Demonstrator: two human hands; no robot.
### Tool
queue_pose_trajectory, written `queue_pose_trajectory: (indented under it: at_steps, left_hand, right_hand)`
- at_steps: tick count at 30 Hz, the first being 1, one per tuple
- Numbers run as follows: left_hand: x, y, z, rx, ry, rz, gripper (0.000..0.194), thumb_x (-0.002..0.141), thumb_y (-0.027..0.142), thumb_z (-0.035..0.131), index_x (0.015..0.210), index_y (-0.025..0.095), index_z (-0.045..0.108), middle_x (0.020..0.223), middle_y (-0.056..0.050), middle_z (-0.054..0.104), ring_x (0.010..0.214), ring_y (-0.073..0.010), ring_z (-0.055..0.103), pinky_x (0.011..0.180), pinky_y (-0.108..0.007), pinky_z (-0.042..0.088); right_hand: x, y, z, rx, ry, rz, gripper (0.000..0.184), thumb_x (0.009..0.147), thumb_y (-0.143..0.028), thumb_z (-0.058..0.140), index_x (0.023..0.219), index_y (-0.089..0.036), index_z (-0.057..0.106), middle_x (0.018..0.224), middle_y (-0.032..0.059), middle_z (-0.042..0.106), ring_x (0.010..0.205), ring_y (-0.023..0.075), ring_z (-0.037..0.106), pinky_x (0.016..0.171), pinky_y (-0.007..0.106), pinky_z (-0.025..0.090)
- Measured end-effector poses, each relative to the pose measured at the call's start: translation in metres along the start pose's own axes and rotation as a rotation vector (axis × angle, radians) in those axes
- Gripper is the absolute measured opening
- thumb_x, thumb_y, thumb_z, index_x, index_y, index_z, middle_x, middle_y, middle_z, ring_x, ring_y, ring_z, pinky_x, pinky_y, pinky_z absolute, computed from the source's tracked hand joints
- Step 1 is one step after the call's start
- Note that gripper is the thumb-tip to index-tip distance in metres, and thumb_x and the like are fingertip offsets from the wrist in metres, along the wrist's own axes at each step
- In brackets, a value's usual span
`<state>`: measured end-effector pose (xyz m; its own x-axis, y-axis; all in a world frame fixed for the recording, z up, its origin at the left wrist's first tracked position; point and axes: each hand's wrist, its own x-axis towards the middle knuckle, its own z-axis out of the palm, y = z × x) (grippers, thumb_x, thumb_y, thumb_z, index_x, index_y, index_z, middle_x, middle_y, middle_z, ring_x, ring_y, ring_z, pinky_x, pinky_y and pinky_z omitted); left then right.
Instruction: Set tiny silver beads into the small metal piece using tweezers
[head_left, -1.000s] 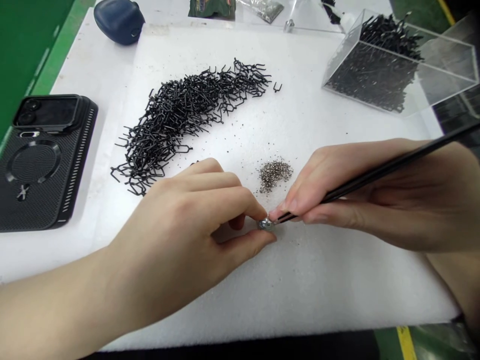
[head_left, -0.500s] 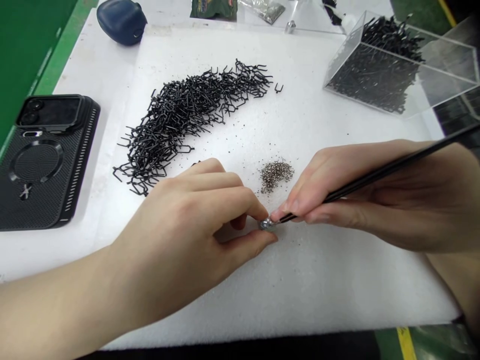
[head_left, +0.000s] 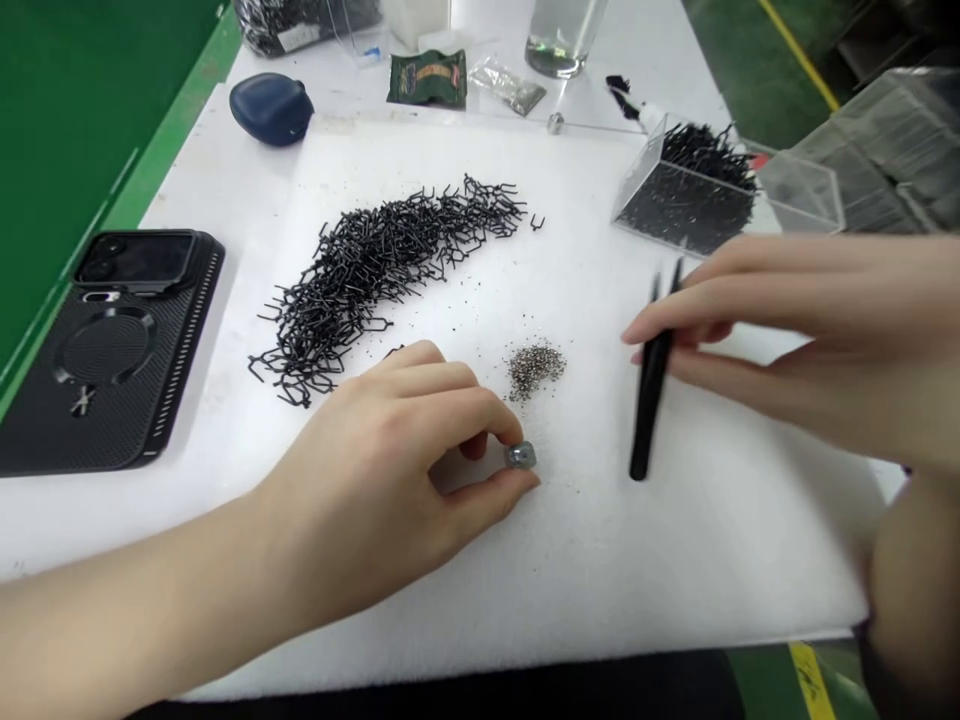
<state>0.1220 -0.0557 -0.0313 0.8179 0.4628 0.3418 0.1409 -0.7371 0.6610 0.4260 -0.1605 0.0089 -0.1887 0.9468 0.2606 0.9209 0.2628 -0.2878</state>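
Note:
My left hand [head_left: 382,470] rests on the white foam sheet [head_left: 675,560], pinching a small grey metal piece [head_left: 520,456] between thumb and fingers. My right hand [head_left: 802,330] is off to the right, apart from that piece, and grips black tweezers [head_left: 652,380] that hang steeply above the foam. The tweezers' two prongs are spread at the top. A long heap of black bent wire pieces [head_left: 375,270] lies beyond my left hand, and a small pile of grey metal grains [head_left: 536,368] lies between my hands.
A clear acrylic box [head_left: 686,205] holding black wire pieces stands at the far right of the foam. A phone in a black case [head_left: 120,350] lies at left. A blue pouch [head_left: 271,108], a green packet [head_left: 427,78] and a glass [head_left: 562,40] stand further back.
My right hand has pulled away to the right, and the tweezers have left the metal piece and turned steeply upright. The whole view has tilted, so the table's far items now show.

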Motion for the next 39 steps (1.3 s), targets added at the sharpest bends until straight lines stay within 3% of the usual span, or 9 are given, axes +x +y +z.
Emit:
queue_pose_trajectory:
  at_steps: [3, 8, 12, 16, 20, 26, 30, 35, 39]
  left_hand:
    - [-0.001, -0.002, 0.0, -0.005, -0.03, -0.002, 0.006, 0.098, 0.019, 0.085, 0.1, 0.022, 0.081, 0.082, 0.005, 0.072, 0.081, -0.0151, 0.063, 0.075, -0.027, 0.052]
    - [-0.001, -0.003, 0.001, -0.039, -0.011, 0.014, 0.007, 0.097, 0.017, 0.084, 0.102, 0.022, 0.082, 0.084, 0.004, 0.074, 0.082, -0.0154, 0.063, 0.076, -0.028, 0.052]
    - [-0.001, -0.006, 0.005, -0.094, 0.004, 0.014, 0.008, 0.099, 0.017, 0.081, 0.102, 0.024, 0.083, 0.084, 0.003, 0.077, 0.083, -0.0175, 0.064, 0.075, -0.029, 0.053]
    - [-0.002, -0.008, 0.007, -0.119, -0.007, 0.009, 0.008, 0.097, 0.016, 0.079, 0.097, 0.022, 0.083, 0.082, 0.001, 0.079, 0.083, -0.0201, 0.065, 0.074, -0.031, 0.054]
    - [-0.002, -0.009, 0.009, -0.134, 0.005, 0.015, 0.008, 0.095, 0.015, 0.08, 0.096, 0.022, 0.083, 0.081, 0.0, 0.079, 0.082, -0.0212, 0.066, 0.073, -0.032, 0.055]
    - [-0.003, -0.01, 0.012, -0.178, 0.053, 0.021, 0.008, 0.093, 0.015, 0.081, 0.096, 0.023, 0.084, 0.081, 0.001, 0.079, 0.081, -0.0205, 0.066, 0.074, -0.032, 0.054]
    - [-0.002, -0.008, 0.011, -0.237, 0.097, -0.013, 0.008, 0.093, 0.017, 0.08, 0.095, 0.024, 0.084, 0.085, 0.0, 0.081, 0.081, -0.0194, 0.071, 0.078, -0.032, 0.057]
    - [0.001, 0.001, 0.005, -0.308, 0.148, -0.082, 0.01, 0.09, 0.017, 0.076, 0.095, 0.024, 0.08, 0.089, 0.003, 0.083, 0.078, -0.0159, 0.074, 0.076, -0.03, 0.058]
    - [0.006, 0.01, -0.004, -0.384, 0.134, -0.189, 0.011, 0.087, 0.016, 0.076, 0.094, 0.022, 0.082, 0.086, 0.004, 0.085, 0.07, -0.0127, 0.074, 0.068, -0.023, 0.061]
  right_hand:
    - [0.004, -0.001, 0.002, -0.008, -0.114, -0.117, 0.028, 0.102, -0.012, 0.062, 0.113, -0.028, 0.083, 0.101, 0.0009, 0.079, 0.067, 0.0141, 0.067, 0.06, 0.035, 0.048]
    - [0.01, -0.001, -0.005, 0.102, -0.187, -0.066, 0.03, 0.101, -0.017, 0.064, 0.116, -0.031, 0.086, 0.093, 0.0002, 0.074, 0.065, 0.0137, 0.067, 0.055, 0.032, 0.05]
    - [0.01, -0.013, -0.02, 0.151, -0.035, 0.04, 0.02, 0.103, -0.022, 0.068, 0.108, -0.033, 0.085, 0.098, 0.0015, 0.079, 0.075, 0.0168, 0.07, 0.057, 0.032, 0.053]
    - [0.031, -0.023, -0.025, 0.108, 0.117, -0.007, 0.011, 0.098, -0.026, 0.082, 0.102, -0.033, 0.089, 0.091, 0.0, 0.086, 0.065, 0.0169, 0.072, 0.054, 0.036, 0.052]
    - [0.077, -0.021, -0.002, -0.004, 0.084, 0.16, 0.017, 0.1, -0.026, 0.074, 0.098, -0.031, 0.09, 0.066, -0.0005, 0.078, 0.061, 0.0233, 0.074, 0.068, 0.041, 0.061]
    - [0.122, -0.005, 0.048, -0.131, 0.033, 0.284, 0.019, 0.101, -0.027, 0.071, 0.095, -0.028, 0.088, 0.089, 0.0094, 0.085, 0.101, 0.0379, 0.08, 0.1, 0.055, 0.062]
    - [0.125, -0.001, 0.055, -0.108, 0.042, 0.322, 0.015, 0.096, -0.021, 0.074, 0.09, -0.025, 0.087, 0.1, 0.0131, 0.087, 0.106, 0.0409, 0.079, 0.102, 0.057, 0.06]
    - [0.108, -0.015, 0.04, 0.05, 0.143, 0.326, 0.016, 0.097, -0.014, 0.073, 0.089, -0.023, 0.084, 0.092, 0.0076, 0.086, 0.087, 0.0312, 0.082, 0.092, 0.05, 0.064]
    - [0.073, -0.039, 0.033, 0.455, 0.353, 0.286, 0.006, 0.097, -0.025, 0.083, 0.092, -0.026, 0.08, 0.076, 0.0003, 0.081, 0.059, 0.018, 0.074, 0.045, 0.028, 0.053]
